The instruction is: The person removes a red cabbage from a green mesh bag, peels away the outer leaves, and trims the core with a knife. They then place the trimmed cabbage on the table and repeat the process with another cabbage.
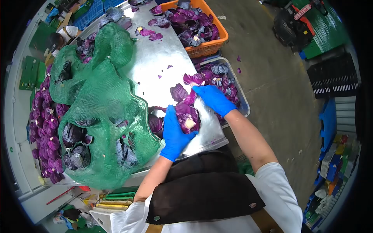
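Note:
My left hand point(174, 134), in a blue glove, is wrapped round a red cabbage point(188, 119) whose pale cut stem faces up. My right hand point(215, 99), gloved the same way, pinches a purple cabbage leaf point(194, 80) near the table's right edge. A loose leaf point(178, 93) lies on the metal table point(155, 64) just beyond the held cabbage. Beside my left hand, another cabbage point(155, 124) sits at the mouth of a green mesh sack point(112, 91). Dark cabbages show through the mesh.
An orange crate point(208, 48) of leaves stands at the table's far right. Nearer, a pale bin point(243, 99) also holds leaves. Many purple cabbages point(48, 132) are piled at the left. A person point(70, 33) is at the far left. Black crates point(332, 75) stand across the floor.

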`<action>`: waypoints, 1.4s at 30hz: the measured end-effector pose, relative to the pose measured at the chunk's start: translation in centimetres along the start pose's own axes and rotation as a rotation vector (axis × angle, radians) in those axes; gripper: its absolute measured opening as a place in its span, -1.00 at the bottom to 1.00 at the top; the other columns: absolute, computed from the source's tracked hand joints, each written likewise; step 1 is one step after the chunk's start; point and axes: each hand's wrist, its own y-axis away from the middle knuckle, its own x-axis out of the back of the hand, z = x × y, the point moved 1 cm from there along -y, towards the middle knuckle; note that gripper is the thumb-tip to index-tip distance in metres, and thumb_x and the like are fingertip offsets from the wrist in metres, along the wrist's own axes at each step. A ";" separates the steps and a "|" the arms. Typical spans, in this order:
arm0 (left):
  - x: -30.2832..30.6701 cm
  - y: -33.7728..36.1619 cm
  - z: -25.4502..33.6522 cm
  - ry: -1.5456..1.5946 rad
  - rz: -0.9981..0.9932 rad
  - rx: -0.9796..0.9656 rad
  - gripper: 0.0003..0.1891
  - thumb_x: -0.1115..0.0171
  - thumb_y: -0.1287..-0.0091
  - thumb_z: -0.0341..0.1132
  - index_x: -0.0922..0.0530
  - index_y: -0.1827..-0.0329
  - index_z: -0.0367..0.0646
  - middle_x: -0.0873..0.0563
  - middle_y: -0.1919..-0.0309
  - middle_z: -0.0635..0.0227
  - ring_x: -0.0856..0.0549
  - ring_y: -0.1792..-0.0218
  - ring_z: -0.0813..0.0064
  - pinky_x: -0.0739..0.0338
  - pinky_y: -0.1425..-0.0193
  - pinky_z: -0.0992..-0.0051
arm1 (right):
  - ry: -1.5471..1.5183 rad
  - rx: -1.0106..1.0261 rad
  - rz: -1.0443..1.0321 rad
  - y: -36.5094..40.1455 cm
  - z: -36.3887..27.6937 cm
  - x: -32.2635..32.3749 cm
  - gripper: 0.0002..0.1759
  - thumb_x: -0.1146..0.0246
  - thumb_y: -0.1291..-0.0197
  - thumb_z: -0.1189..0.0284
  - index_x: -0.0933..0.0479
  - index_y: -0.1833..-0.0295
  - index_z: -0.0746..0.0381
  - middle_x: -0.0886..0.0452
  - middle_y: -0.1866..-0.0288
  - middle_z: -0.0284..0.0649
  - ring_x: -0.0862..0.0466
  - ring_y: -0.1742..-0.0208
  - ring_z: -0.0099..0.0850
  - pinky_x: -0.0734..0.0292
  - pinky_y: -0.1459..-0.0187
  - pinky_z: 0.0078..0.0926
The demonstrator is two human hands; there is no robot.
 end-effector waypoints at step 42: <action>-1.4 -1.2 -1.6 0.265 0.225 0.243 0.34 -0.61 0.00 0.05 0.20 -0.60 -0.42 0.11 -0.60 -0.23 0.10 -0.63 -0.08 0.15 -0.67 0.11 | 0.444 0.266 -0.151 5.4 -5.2 -1.1 0.00 -0.03 -0.30 -0.28 -0.09 -0.61 0.19 -0.71 0.32 0.07 -0.73 0.40 0.01 -0.60 0.34 -0.04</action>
